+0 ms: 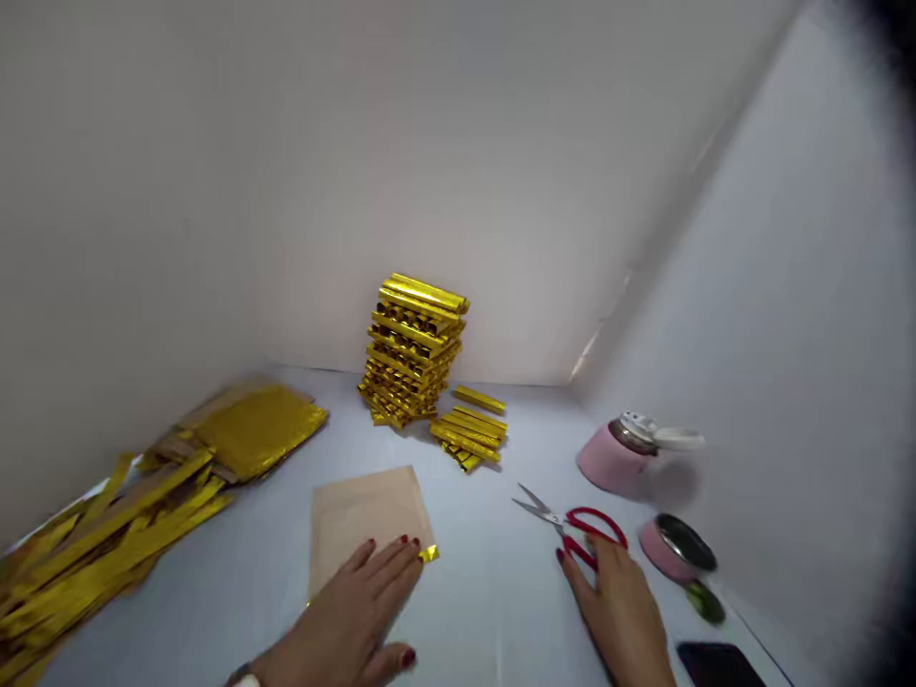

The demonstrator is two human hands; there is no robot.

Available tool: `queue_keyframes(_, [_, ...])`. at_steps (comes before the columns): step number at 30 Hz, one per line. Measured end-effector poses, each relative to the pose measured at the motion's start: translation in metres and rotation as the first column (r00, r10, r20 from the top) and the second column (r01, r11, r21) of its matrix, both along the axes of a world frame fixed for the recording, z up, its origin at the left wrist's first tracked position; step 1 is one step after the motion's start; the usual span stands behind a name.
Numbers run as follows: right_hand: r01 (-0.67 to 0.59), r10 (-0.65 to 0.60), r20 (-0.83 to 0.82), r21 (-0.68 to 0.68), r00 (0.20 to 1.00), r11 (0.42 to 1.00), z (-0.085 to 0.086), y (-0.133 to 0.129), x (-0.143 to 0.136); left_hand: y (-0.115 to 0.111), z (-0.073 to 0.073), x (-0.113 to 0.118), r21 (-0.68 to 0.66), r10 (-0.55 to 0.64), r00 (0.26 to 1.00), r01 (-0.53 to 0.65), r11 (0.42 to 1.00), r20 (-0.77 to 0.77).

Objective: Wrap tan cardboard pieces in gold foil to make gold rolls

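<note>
A square sheet of light brown paper [368, 510] lies on the table in front of me, with a small gold foil patch [428, 553] at its right edge. My left hand [358, 611] rests flat on the sheet's lower part, fingers stretched out and covering that side. To the right, red-handled scissors [595, 517] lie with blades spread, tips pointing to the far left. My right hand [619, 601] is at their handles, with the lower loop between thumb and fingers.
Rolled gold foil tubes [415, 353] stand in a tall stack at the back, a few tubes [468, 434] beside it. Gold sheets [258, 429] and strips [121, 544] lie left. At right are a pink container [612, 463], a pink-sided round tin [665, 553] and a dark flat object [719, 665].
</note>
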State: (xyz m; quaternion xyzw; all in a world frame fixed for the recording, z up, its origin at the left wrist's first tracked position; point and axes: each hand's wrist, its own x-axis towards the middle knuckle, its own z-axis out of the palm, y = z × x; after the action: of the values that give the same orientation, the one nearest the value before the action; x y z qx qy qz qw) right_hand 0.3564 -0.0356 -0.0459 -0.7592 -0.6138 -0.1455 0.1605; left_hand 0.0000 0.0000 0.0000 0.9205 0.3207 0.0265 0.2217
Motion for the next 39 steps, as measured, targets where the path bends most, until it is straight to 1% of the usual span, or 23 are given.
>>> queue_keyframes(4, [-0.094, 0.093, 0.086, 0.011, 0.992, 0.995, -0.005, 0.012, -0.003, -0.001, 0.005, -0.001, -0.003, 0.007, 1.0, -0.007, 1.0, 0.018])
queue_keyframes(7, [-0.143, 0.138, 0.114, 0.041, 0.984, 0.989, -0.011, 0.017, 0.001, -0.004, 0.012, 0.006, 0.004, 0.02, 0.998, -0.02, 1.0, -0.059])
queue_keyframes(9, [-0.173, 0.166, 0.105, 0.062, 0.981, 0.983, -0.014, 0.019, 0.004, -0.005, 0.014, 0.011, 0.026, 0.016, 0.997, -0.014, 1.0, -0.071])
queue_keyframes(11, [-0.234, 0.223, 0.099, 0.12, 0.97, 0.965, -0.016, 0.022, 0.004, -0.005, 0.012, 0.014, 0.052, 0.019, 0.999, -0.017, 0.999, -0.029])
queue_keyframes(14, [-0.36, 0.354, 0.063, 0.186, 0.933, 0.914, -0.016, 0.025, -0.004, -0.005, 0.004, 0.012, 0.059, 0.028, 0.999, -0.031, 0.998, 0.043])
queue_keyframes(16, [-0.426, 0.429, 0.017, 0.167, 0.903, 0.889, -0.015, 0.025, -0.016, -0.006, 0.0, 0.009, 0.047, 0.034, 0.996, -0.038, 0.998, 0.077])
queue_keyframes(19, [-0.492, 0.5, -0.052, 0.115, 0.865, 0.863, -0.013, 0.022, -0.036, -0.007, -0.001, 0.007, 0.033, 0.042, 0.994, -0.046, 0.998, 0.097])
queue_keyframes(24, [-0.562, 0.57, -0.105, 0.102, 0.815, 0.821, -0.005, 0.017, -0.057, -0.008, 0.001, 0.007, 0.025, 0.043, 0.995, -0.046, 0.999, 0.086])
queue_keyframes(29, [-0.632, 0.638, -0.063, 0.088, 0.768, 0.77, 0.005, 0.014, -0.064, -0.008, 0.002, 0.007, 0.015, 0.051, 0.998, -0.052, 0.999, 0.035])
queue_keyframes(39, [-0.646, 0.645, 0.036, 0.024, 0.763, 0.763, 0.013, 0.017, -0.076, -0.004, 0.006, 0.012, -0.037, 0.056, 0.998, -0.057, 0.998, -0.029])
